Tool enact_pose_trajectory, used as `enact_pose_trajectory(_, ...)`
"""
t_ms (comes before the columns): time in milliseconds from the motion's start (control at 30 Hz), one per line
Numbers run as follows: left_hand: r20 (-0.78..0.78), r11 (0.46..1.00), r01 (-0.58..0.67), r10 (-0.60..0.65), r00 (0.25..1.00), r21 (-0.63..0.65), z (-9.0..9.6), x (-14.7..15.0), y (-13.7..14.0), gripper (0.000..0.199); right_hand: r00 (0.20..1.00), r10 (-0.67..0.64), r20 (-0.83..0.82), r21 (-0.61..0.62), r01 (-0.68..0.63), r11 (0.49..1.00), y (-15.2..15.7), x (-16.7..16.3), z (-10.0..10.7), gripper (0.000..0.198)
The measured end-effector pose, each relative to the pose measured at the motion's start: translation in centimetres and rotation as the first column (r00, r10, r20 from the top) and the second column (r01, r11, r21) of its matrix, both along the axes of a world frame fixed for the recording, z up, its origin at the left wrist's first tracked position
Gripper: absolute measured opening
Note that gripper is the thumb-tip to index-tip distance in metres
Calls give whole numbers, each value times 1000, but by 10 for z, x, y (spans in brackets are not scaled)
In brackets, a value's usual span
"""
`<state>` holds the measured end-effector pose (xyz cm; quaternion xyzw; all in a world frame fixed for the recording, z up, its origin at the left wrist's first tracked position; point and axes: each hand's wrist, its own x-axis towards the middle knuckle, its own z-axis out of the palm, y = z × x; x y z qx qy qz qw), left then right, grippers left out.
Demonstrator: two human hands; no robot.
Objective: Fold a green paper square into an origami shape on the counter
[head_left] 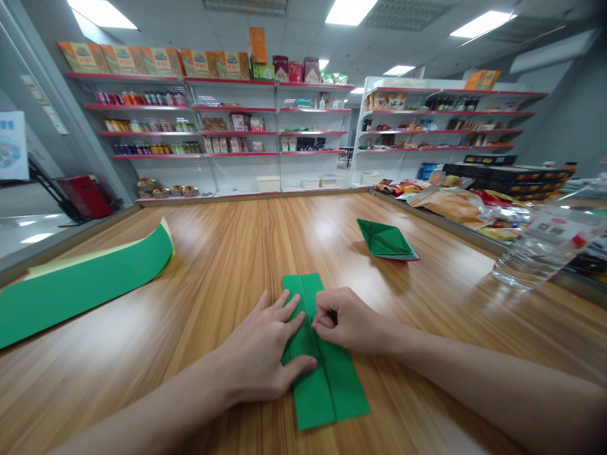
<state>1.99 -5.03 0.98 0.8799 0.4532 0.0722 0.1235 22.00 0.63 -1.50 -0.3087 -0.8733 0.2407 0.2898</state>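
Note:
A green sheet of paper [332, 373], folded into a long strip with a seam down its middle, lies on the wooden table in front of me. My left hand [270, 347] rests on its left half, fingers spread and palm down. My right hand [348, 319] is curled into a fist, its knuckles and thumb pressing on the paper close to the seam. Nothing shows inside the fist. Farther off to the right sits a folded green paper boat [387, 241] with a reddish lower edge.
At the left, a curled strip of green and yellow paper [95, 278] lies on the table [218, 253]. A clear plastic bottle [535, 246] stands at the right edge. Snack packets [450, 205] and black boxes [512, 177] are beyond it. Stocked shelves [232, 133] stand behind.

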Motion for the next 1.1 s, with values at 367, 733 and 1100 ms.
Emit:
enact_pose_trajectory(367, -37, 1000, 1, -1, 999, -13, -1, 1, 1, 68, 996, 78, 40, 66, -80, 995, -3, -4, 3, 20)
enact_pose_trajectory(733, -15, 1000, 3, -4, 1000, -18, -1, -2, 2, 67, 962, 266, 62, -75, -262, 962, -17, 2, 6, 21)
enact_pose_trajectory(1100, -32, 1000, 7, -7, 999, -15, 2, -4, 0, 63, 904, 427, 39, -145, -417, 897, -27, 6, 4, 20)
